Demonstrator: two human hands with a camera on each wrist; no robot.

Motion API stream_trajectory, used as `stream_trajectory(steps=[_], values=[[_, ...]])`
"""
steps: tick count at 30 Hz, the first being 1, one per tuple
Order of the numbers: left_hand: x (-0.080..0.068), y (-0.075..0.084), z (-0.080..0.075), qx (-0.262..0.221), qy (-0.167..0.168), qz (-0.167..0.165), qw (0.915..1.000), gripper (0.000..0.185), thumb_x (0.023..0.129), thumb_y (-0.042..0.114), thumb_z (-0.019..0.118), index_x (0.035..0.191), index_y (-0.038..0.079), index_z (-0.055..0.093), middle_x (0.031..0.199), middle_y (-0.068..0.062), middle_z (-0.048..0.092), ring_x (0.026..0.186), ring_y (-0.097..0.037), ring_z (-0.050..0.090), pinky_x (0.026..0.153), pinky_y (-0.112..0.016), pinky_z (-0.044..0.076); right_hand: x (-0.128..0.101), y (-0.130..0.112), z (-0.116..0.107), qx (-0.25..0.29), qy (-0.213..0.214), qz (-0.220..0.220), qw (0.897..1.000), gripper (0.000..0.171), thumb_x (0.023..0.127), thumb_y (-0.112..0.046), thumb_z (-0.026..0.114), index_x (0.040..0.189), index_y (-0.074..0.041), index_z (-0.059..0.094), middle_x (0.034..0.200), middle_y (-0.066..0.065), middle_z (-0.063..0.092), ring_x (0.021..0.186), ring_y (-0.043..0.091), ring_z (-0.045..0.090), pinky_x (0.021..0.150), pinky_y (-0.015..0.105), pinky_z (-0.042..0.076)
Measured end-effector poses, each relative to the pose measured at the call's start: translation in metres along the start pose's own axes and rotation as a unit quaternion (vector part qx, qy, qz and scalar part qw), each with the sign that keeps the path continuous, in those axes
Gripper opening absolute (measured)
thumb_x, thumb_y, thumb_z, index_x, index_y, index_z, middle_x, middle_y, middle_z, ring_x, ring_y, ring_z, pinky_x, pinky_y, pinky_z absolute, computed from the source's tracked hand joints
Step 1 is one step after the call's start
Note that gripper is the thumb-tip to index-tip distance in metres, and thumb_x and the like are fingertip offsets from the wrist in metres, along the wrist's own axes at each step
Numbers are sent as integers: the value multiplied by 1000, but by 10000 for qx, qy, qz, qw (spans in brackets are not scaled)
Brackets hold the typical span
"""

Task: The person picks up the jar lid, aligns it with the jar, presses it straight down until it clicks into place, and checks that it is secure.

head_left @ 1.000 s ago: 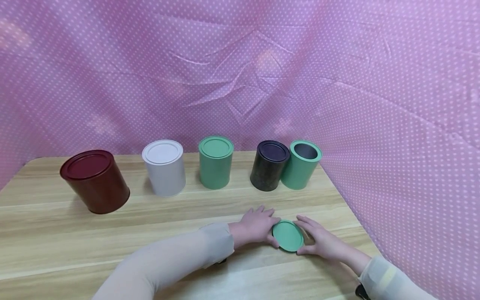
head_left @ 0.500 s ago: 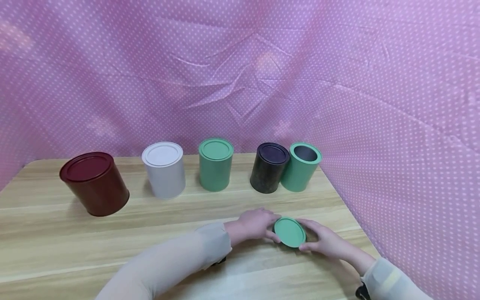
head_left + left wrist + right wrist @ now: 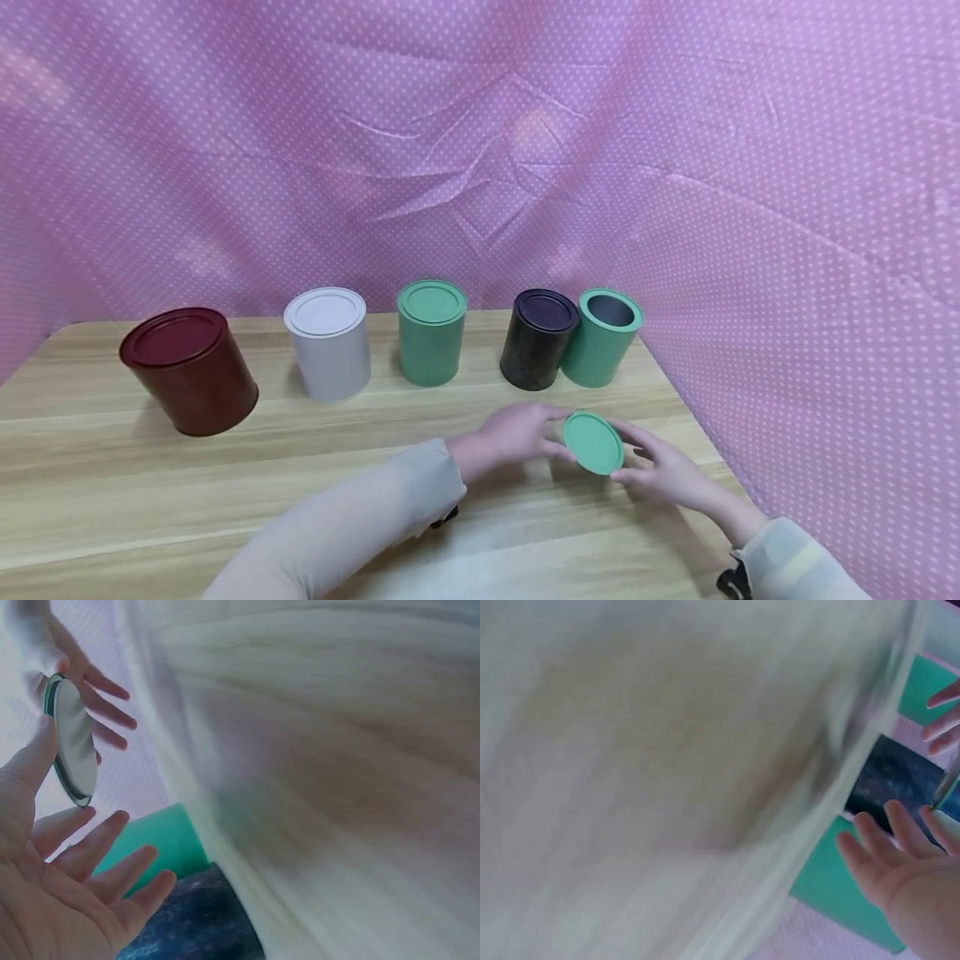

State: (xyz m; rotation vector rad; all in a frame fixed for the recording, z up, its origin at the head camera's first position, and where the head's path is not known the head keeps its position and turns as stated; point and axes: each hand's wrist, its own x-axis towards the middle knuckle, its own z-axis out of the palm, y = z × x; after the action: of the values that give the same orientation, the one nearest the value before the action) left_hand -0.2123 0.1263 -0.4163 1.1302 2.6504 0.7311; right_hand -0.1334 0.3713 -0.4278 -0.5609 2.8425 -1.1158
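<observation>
A round green lid is held tilted above the table, between both hands. My left hand pinches its left edge with thumb and index finger, and my right hand pinches the right edge the same way. The left wrist view shows the silvery underside of the lid, with the other fingers of the left hand spread out. In the right wrist view, the fingers of the right hand partly cover the lid. Beyond the hands stands an uncovered green can, its dark inside showing.
A black lidded can stands against the uncovered can's left side. Farther left along the back are a lidded green can, a white can and a dark red can. Pink dotted cloth hangs behind and at the right.
Both hands have lifted the green lid off the tabletop, carrying it slightly right and toward the back. It is more tilted now. The cans have stayed in place.
</observation>
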Motion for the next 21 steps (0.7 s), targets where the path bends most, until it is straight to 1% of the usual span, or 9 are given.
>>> stream_trajectory(steps=[4,6,7,10,12,14,16,19,21], values=[[3,5,-10,-231,203,74,9995,69,79,49,75,138,20,55,138,3,58,125,-14,55,100,-32,49,1,-2,-11,481,94,-38,9988,70,87,-14,70,144,9,34,144,32,40,124,-7,43,101,39,48],[4,8,-15,-327,297,115,9990,68,80,49,74,138,20,55,138,2,58,125,-14,55,101,-31,48,2,-4,-16,756,73,-95,9971,69,89,-10,67,144,10,32,145,34,37,119,-19,38,100,25,47],[4,9,-17,-377,340,110,9987,68,80,49,74,139,21,54,138,2,58,126,-14,55,102,-31,47,3,-5,-18,853,79,-152,9962,68,89,-8,66,144,11,31,145,34,36,118,-20,37,98,19,45],[6,13,-25,-557,460,129,9973,70,81,49,74,141,22,52,140,-1,56,129,-15,52,106,-31,45,7,-5,-25,1035,137,-399,9937,66,90,-4,65,145,10,31,148,16,42,119,-19,40,95,10,41],[7,15,-29,-658,534,171,9963,71,81,47,74,143,22,49,142,-3,54,131,-15,51,107,-32,43,9,-6,-30,1079,208,-540,9925,66,90,-2,64,145,9,31,148,15,42,121,-17,41,96,8,40],[9,17,-33,-710,626,239,9952,71,82,47,74,143,21,49,143,-3,53,132,-16,49,109,-32,42,11,-8,-35,1159,259,-607,9911,66,90,0,64,146,9,30,147,-2,42,122,-16,41,96,8,40],[11,20,-37,-746,698,295,9943,72,82,46,73,144,20,48,144,-4,51,134,-16,47,110,-32,40,12,-12,-41,1176,294,-603,9908,67,90,0,63,147,9,28,148,-2,41,122,-16,41,97,6,39],[15,25,-44,-821,763,297,9933,72,83,45,73,145,20,46,147,-4,48,138,-17,42,112,-35,38,15,-15,-50,1109,389,-710,9905,68,89,2,64,146,10,28,141,-22,38,124,-16,39,98,5,37],[17,28,-50,-818,811,308,9929,72,83,44,74,145,20,46,148,-3,47,139,-17,41,112,-35,38,19,-17,-56,1014,415,-746,9912,68,89,2,64,146,9,28,142,-21,38,125,-17,37,99,4,34]])
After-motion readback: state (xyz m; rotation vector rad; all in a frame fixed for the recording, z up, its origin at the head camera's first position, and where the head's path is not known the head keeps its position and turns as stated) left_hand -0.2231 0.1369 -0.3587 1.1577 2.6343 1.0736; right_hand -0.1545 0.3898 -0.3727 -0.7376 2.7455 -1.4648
